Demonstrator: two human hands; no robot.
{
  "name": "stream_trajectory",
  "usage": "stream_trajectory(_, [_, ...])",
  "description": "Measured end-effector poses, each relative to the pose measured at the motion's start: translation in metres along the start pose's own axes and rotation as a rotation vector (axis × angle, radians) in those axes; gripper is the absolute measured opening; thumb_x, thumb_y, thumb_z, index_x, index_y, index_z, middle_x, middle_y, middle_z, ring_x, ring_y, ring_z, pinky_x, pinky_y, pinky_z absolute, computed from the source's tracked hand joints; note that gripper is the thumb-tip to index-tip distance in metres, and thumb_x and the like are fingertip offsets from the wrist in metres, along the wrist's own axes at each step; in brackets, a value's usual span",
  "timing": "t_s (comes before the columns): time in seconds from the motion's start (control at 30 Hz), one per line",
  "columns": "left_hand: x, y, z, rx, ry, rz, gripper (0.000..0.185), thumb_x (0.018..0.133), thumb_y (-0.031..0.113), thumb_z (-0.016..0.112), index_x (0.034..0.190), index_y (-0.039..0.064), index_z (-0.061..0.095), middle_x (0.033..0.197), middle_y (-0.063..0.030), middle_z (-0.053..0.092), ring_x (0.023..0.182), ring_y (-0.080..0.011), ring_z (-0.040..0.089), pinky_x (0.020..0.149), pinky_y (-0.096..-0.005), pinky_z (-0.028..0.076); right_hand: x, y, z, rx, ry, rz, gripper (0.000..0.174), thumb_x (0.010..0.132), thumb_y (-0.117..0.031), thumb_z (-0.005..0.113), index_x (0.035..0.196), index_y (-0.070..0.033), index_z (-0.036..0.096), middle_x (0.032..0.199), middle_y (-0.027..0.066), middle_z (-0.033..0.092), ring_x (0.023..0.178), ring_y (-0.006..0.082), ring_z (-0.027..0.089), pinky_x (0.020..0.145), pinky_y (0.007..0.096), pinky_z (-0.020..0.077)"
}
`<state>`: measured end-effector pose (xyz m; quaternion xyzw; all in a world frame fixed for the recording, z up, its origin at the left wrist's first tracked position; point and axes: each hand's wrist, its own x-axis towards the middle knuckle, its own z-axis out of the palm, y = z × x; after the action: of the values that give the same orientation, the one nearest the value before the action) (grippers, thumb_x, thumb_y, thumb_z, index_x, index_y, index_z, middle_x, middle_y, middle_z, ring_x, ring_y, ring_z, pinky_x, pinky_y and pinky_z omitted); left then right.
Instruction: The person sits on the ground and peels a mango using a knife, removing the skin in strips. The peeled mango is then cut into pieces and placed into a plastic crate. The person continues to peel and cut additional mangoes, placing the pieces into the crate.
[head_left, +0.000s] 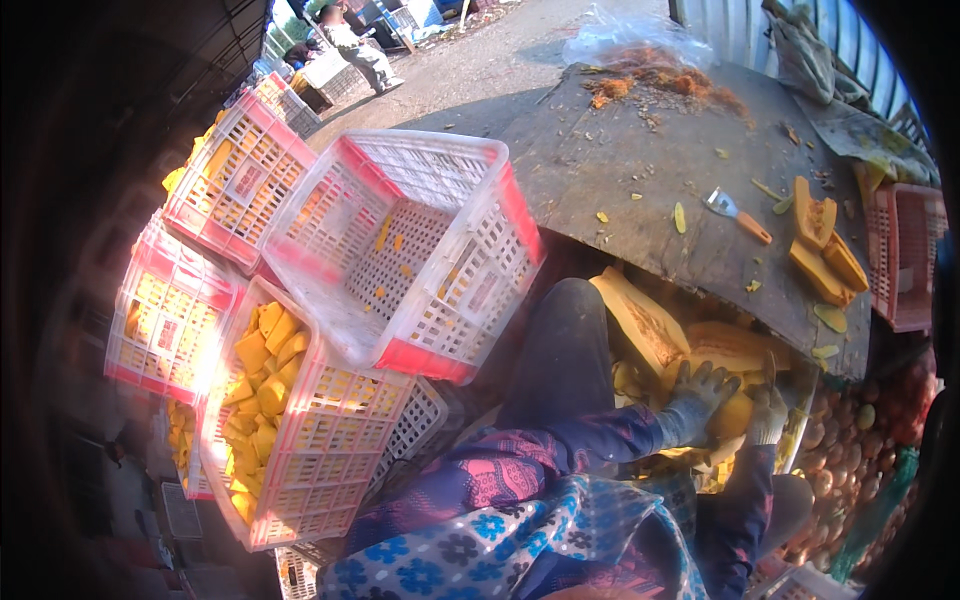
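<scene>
My left hand (694, 401), in a grey work glove, rests with spread fingers against a piece of pumpkin (730, 417) low in front of me. On the other side of that piece, my right hand (766, 412), also gloved, has its fingers bent around something slim and upright that is too blurred to name. Just beyond both hands lie a long halved pumpkin (643, 319) with its stringy core showing and another half (731, 345). Yellow peelings show beneath the hands. On the wooden board above them lie a peeler with an orange handle (740, 217) and several cut pumpkin pieces (817, 262).
A nearly bare plastic crate (450, 300) stands left of my knee, beside a crate of pumpkin chunks (262, 390) and further stacked crates (240, 176). Orange pulp (660, 75) lies at the board's far end (555, 142). Onions (840, 457) fill the right. A person (360, 52) is far off.
</scene>
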<state>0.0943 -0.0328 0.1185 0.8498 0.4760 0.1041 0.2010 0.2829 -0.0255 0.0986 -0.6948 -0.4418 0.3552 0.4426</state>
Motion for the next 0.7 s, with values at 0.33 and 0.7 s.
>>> stream_trajectory(0.33, [-0.001,-0.020,0.001,-0.186,0.578,0.096,0.059,0.073,0.027,0.069,0.124,0.004,0.052,0.124,-0.0184,0.054,0.118,-0.0365,0.050,0.101,-0.0497,0.037,-0.017,-0.057,0.049,0.163,-0.036,0.003,0.022,0.096,-0.017,0.052,0.098,0.000,0.066,0.073,0.0019,0.059,0.062,0.0103,0.056,0.059,0.0241,0.0454])
stream_trajectory(0.7, [-0.008,-0.039,-0.024,-0.576,0.649,0.020,0.057,0.071,0.021,0.073,0.123,0.006,0.054,0.114,-0.0183,0.060,0.106,-0.0354,0.058,0.093,-0.0414,0.045,-0.078,-0.058,0.045,0.135,-0.182,0.221,0.050,0.091,0.000,0.036,0.135,-0.018,0.053,0.092,0.0084,0.066,0.054,0.0115,0.059,0.052,0.0222,0.0497])
